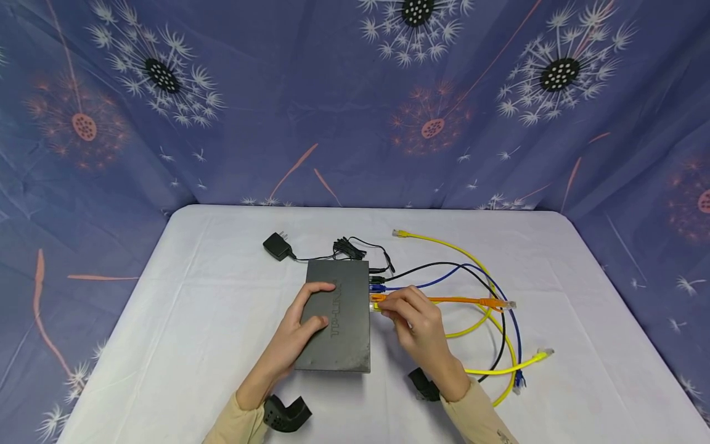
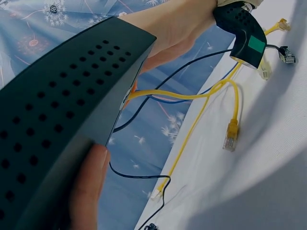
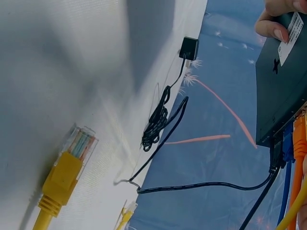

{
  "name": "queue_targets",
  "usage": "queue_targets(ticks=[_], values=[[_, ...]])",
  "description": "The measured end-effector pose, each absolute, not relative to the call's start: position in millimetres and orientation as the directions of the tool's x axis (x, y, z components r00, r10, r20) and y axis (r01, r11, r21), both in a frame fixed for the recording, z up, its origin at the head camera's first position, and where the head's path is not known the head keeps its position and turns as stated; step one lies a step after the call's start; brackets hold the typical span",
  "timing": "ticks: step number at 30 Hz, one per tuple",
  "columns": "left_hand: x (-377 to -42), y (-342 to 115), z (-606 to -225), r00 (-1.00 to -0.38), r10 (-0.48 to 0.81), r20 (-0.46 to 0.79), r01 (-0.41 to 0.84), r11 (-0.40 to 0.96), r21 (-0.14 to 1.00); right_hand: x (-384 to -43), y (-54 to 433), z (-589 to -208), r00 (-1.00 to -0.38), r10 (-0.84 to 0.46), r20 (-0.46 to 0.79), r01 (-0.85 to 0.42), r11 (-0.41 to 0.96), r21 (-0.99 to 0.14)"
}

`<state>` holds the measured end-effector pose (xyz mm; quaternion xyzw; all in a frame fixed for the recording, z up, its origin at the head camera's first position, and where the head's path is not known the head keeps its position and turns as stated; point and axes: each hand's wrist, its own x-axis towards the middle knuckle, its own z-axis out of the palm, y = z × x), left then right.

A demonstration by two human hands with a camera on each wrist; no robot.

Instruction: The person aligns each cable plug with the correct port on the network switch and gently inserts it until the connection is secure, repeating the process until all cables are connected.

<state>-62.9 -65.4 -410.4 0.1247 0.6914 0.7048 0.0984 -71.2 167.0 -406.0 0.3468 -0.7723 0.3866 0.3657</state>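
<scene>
A dark grey network switch (image 1: 338,320) with raised lettering is held off the table by my left hand (image 1: 294,330), thumb and forefinger on its top and other fingers (image 3: 278,31) on the labelled underside. At its right side my right hand (image 1: 418,324) pinches a yellow network cable (image 2: 168,93) close to the port row; its plug (image 1: 375,306) is at a port, how deep I cannot tell. Above it, an orange cable (image 3: 300,139), a blue cable (image 1: 378,288) and a black cable (image 1: 377,279) are plugged into neighbouring ports. The power lead (image 1: 379,270) enters beyond them.
A black power adapter (image 1: 277,246) and its bundled cord (image 1: 348,248) lie behind the switch. Loose cable ends spread to the right, among them a yellow plug (image 1: 400,234), an orange plug (image 1: 507,304) and a blue plug (image 1: 519,383). White cloth covers the table (image 1: 194,320).
</scene>
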Motion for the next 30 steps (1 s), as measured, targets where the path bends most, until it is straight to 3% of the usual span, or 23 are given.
queue_targets(ticks=[10,30], values=[[-62.0,-63.6,-410.4,-0.954,0.300,0.017,0.009,-0.028,1.000,-74.8,162.3,-405.3,-0.444,-0.240,0.863,-0.840,0.446,-0.309],[-62.7,-64.5,-412.4,-0.964,0.266,0.008,0.000,-0.032,0.999,-73.4,163.8,-406.2,-0.504,-0.284,0.815,-0.822,0.449,-0.351]])
